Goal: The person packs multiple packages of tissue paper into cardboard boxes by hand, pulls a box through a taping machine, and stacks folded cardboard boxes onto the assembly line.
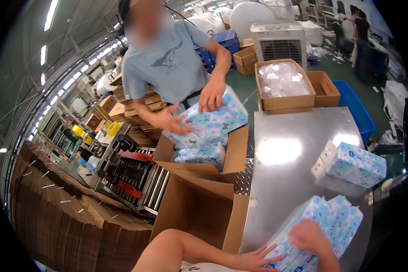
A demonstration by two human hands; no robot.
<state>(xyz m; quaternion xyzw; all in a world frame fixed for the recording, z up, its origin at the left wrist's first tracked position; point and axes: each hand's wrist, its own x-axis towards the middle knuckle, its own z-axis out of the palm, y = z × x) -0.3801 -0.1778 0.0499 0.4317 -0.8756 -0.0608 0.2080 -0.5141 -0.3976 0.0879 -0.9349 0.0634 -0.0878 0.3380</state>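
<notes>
The blue patterned packs [337, 226] lie side by side on the metal table [276, 181], at 4 o'clock in the view. The left hand [260, 260] is spread open at their near end; the right hand [307, 236] is blurred over them, seemingly curled, and I cannot tell whether it grips. Uneven pressure could make one pack slide off the other. An open carton [195, 204] stands at 9 o'clock from them; its raised flap [236, 222] could snag anything carried low. A wide swing could knock the lone pack [358, 165] at 1 o'clock
</notes>
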